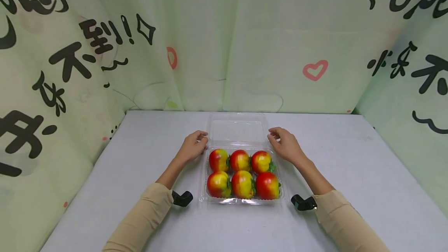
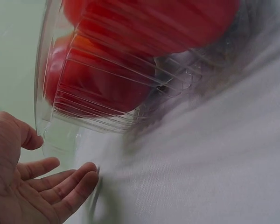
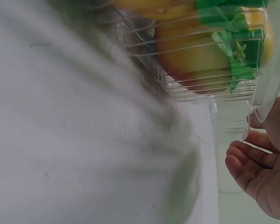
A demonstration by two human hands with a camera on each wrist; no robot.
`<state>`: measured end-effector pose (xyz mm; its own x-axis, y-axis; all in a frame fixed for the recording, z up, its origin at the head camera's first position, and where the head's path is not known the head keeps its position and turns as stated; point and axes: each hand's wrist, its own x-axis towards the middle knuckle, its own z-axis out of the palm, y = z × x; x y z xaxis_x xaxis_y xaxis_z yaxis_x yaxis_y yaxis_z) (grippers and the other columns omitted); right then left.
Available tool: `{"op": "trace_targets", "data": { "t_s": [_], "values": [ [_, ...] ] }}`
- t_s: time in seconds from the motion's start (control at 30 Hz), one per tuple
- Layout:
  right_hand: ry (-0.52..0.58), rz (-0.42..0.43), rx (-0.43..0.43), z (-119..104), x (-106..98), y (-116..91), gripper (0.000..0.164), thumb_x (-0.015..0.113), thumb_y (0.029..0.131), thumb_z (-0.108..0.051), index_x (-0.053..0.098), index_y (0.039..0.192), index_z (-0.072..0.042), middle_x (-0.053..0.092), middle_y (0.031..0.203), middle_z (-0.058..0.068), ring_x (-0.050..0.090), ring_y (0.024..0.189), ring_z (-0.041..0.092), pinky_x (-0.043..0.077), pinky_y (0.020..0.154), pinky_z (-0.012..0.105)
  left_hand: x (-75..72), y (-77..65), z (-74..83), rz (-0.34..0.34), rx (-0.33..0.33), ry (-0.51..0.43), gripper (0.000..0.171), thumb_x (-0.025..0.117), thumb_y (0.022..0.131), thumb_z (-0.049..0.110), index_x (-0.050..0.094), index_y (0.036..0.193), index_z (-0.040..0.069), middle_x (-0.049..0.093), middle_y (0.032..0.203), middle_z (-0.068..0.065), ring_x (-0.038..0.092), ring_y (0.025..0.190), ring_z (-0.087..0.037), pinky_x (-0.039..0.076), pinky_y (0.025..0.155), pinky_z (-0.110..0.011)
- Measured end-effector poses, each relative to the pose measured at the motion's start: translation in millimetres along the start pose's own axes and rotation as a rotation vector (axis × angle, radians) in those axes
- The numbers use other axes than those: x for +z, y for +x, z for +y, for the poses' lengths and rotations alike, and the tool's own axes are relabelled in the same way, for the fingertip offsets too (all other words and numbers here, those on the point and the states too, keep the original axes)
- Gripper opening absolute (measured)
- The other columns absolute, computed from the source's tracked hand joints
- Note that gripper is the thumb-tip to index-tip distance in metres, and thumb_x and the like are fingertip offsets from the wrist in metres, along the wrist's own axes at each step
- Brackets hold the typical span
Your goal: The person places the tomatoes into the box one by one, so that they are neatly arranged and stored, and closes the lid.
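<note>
A clear plastic clamshell box (image 1: 241, 201) lies on the table with its see-through lid (image 1: 238, 127) folded back behind it. In its base sit several red-and-yellow fruits (image 1: 243, 184) in two rows, with green leafy bits at their right sides. My left hand (image 1: 194, 145) is beside the lid's left edge; in the left wrist view its thumb (image 2: 31, 140) is right at the clear rim and its other fingers are spread out. On the opposite side, my right hand (image 1: 285, 143) has its fingertips (image 3: 233, 158) close to the lid's right edge, fingers loosely bent.
The white table (image 1: 350, 174) extends to both sides of the box. A pale green curtain (image 1: 273, 49) with black lettering and a red heart outline encloses the back and sides. Black wrist devices (image 1: 182, 198) sit at both sleeve cuffs.
</note>
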<state>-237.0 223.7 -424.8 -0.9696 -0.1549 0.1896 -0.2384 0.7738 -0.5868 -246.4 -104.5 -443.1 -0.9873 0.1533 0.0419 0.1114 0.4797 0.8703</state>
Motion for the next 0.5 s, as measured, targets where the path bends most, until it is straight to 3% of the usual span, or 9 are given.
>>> {"op": "trace_targets", "data": {
  "t_s": [0.5],
  "values": [
    [0.038,0.095,-0.083,2.3,-3.1,-0.5,0.037,0.060,0.099,-0.002,0.056,0.132,0.013,0.064,0.122,0.030,0.062,0.105,0.041,0.056,0.093,0.055,-0.4,-0.2,1.9,0.049,0.105,-0.068,0.035,0.061,0.100,0.012,0.062,0.127,-0.010,0.070,0.116,-0.025,0.071,0.095,-0.035,0.062,0.082,-0.038]
  ]
}}
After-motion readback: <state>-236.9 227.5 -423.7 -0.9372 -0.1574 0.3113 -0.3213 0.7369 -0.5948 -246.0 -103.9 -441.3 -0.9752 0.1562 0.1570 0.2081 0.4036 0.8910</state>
